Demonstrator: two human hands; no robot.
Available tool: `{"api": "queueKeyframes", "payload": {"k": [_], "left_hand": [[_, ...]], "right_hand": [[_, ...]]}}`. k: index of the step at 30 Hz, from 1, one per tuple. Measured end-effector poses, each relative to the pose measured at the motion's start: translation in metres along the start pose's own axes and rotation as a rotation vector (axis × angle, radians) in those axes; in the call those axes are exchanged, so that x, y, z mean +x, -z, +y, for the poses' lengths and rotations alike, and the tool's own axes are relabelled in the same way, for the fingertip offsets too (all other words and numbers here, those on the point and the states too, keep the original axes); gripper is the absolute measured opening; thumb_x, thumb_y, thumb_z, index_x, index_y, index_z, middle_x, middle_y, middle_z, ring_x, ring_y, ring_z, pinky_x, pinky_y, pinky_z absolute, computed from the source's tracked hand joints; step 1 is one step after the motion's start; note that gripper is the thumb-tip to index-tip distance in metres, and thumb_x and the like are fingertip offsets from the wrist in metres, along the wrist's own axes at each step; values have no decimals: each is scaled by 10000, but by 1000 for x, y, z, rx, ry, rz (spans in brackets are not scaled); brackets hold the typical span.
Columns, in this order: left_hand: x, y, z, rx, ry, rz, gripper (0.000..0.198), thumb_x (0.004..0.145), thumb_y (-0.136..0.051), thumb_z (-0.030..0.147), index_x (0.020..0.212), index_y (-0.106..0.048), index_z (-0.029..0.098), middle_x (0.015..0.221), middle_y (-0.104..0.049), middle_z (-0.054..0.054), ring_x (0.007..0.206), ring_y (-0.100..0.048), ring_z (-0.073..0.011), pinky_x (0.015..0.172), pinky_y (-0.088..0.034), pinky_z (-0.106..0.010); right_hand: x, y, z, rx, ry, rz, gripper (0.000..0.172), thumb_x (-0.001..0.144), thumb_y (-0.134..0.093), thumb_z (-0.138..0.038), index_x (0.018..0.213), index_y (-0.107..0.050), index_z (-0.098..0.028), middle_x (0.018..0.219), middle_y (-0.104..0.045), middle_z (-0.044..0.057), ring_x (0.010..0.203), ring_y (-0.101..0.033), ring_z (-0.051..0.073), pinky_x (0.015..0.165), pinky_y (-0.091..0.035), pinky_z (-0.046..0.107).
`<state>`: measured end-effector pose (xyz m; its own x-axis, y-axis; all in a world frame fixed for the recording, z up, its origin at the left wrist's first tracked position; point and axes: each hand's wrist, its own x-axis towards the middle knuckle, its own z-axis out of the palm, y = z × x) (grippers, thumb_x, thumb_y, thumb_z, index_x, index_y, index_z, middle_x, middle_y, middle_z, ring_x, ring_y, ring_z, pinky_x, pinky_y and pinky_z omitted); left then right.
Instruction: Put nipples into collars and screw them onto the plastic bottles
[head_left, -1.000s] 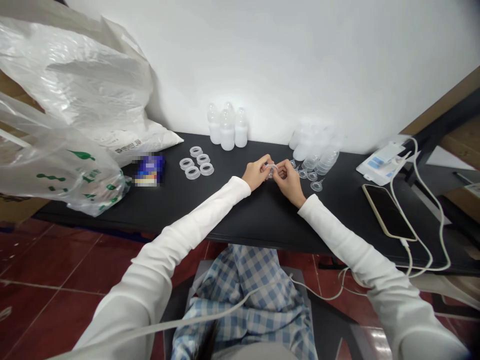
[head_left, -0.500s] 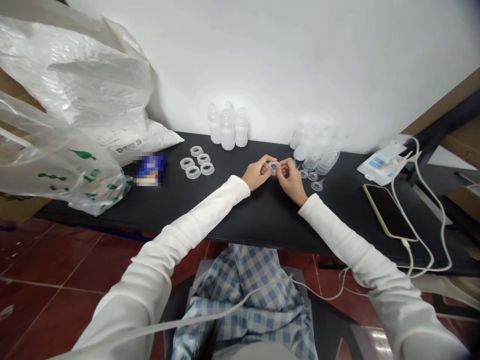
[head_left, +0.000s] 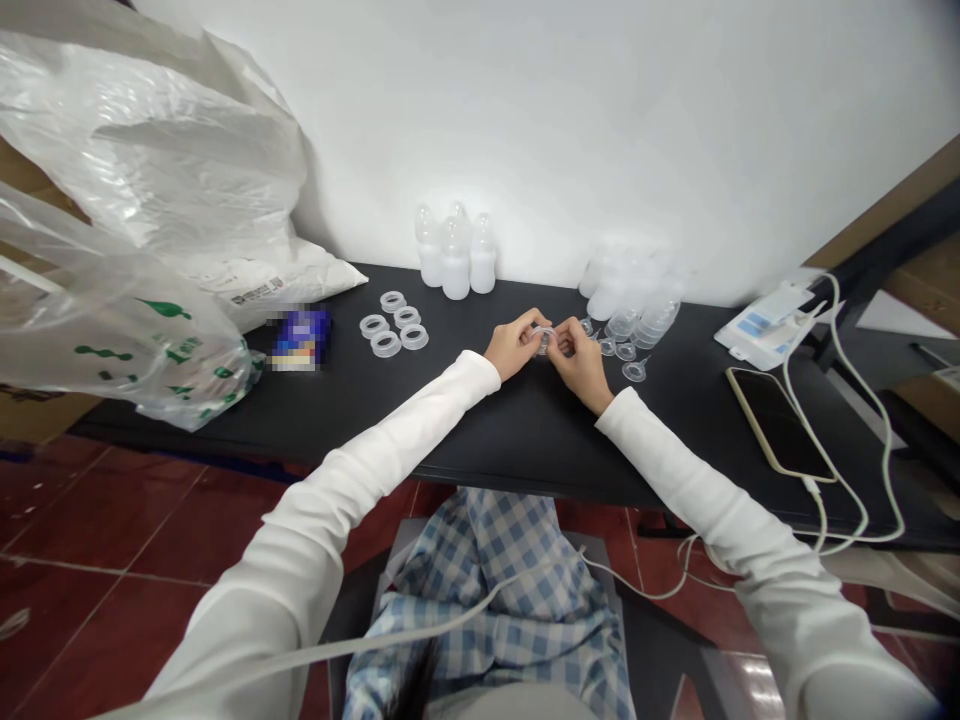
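Above the black table [head_left: 525,430], my left hand [head_left: 516,343] and my right hand [head_left: 580,358] meet around a small translucent bottle collar ring [head_left: 543,343]. Fingers of both hands are closed on its edges, and they hide part of it. Just right of my right hand lie several clear nipple-like discs with thin stems [head_left: 634,371]. Behind them stand clear domed caps [head_left: 654,318] and whitish bottles [head_left: 606,285]. To the left, several loose white collar rings [head_left: 386,344] lie on the table. Several capped white baby bottles [head_left: 455,262] stand upright near the wall.
Large plastic bags [head_left: 187,330] fill the left end, beside a blurred blue packet [head_left: 301,338]. At the right lie a phone [head_left: 780,424] with a white cable [head_left: 889,440] and a white-and-blue package [head_left: 765,328]. The table's front edge runs above my lap.
The ring between my fingers has tilted slightly, and my fingertips have shifted a little around it. Everything else on the table stays where it was.
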<state>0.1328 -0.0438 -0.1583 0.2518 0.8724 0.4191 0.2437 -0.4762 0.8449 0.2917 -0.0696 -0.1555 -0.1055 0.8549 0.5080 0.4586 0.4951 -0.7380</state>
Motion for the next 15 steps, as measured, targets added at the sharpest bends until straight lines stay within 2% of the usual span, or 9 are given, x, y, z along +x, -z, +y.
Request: {"api": "queueKeyframes", "payload": {"k": [7,15], "left_hand": [[0,-3,5,71,11,53,135,824,-634,78,842,-615,211,583,-413,79,559,-404,-97,612,-354,-225],[1,-5,6,89,-7,77,148,851,-611,66,839,-611,213,581,-387,78,555,-408,-102,610,-350,-232]], "right_hand": [[-1,-3,3,114,-83,-38,330,903,-628,-537,821,-485,-250,645,-578,-40,572,-572,129,569,-460,280],[-2,-6,5,162,-77,-19,386,900,-629,-608,843,-488,-253,687,-567,-42,613,-572,133,608,-457,302]]}}
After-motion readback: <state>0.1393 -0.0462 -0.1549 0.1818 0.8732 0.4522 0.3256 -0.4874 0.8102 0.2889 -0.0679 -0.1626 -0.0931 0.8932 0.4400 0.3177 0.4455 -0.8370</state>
